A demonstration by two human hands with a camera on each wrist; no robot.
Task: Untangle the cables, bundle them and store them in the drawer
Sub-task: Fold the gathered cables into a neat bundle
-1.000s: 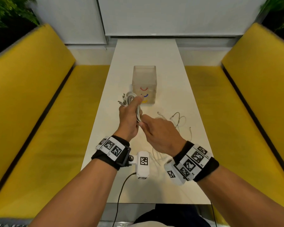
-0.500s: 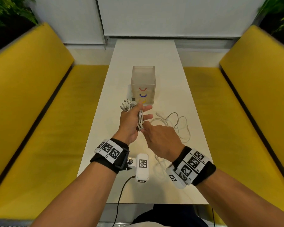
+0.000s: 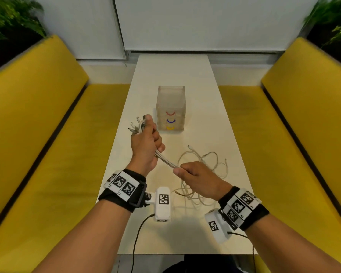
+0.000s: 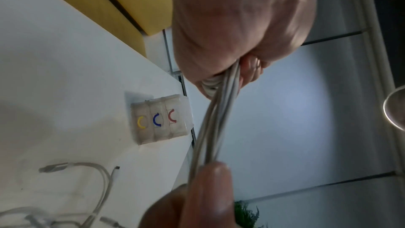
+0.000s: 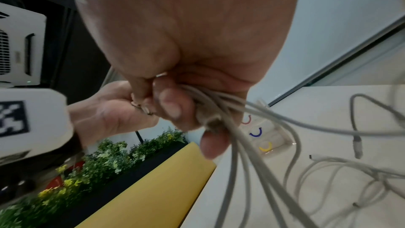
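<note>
White cables point(image 3: 166, 161): several strands gathered side by side, stretched taut between both hands above the desk point(image 3: 201, 99). Left hand point(image 3: 146, 146): fingers curled tight round the bundle, connector ends point(image 3: 137, 125) fanning out past its far side. Right hand point(image 3: 197, 177): thumb and fingers pinching the same strands nearer the person. Loose cable lengths point(image 3: 203, 160): tangled loops lying on the desk beside the right hand. Clear drawer unit point(image 3: 171, 109): three drawers, red, blue and yellow handles, all closed, standing beyond the hands.
</note>
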